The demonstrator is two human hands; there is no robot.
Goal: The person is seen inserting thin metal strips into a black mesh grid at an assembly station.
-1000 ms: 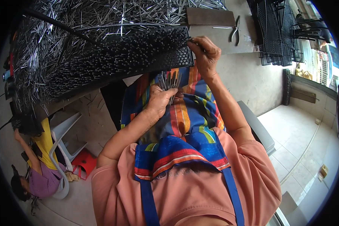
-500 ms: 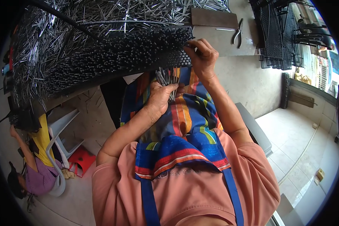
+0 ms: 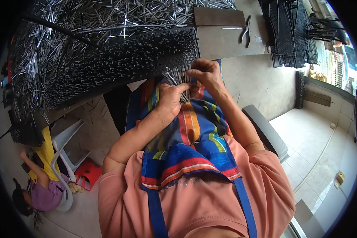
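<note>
Left hand [image 3: 171, 97] clamped on bundle of thin metal rods [image 3: 174, 76]; right hand [image 3: 207, 75] at its side.
Bundle held above striped apron [image 3: 190, 123], just beside near edge of perforated rack [image 3: 177, 60] densely filled with dark upright pins [image 3: 111, 59]. Right thumb and fingers drawn near one another at bundle's upper right; whether they pinch a rod, cannot tell. Pliers [image 3: 247, 32] lie on counter [image 3: 226, 43], well apart from both hands.

Pliers [image 3: 247, 29] nr brn board [image 3: 220, 17], blk mesh pcs [image 3: 288, 37] to R
</note>
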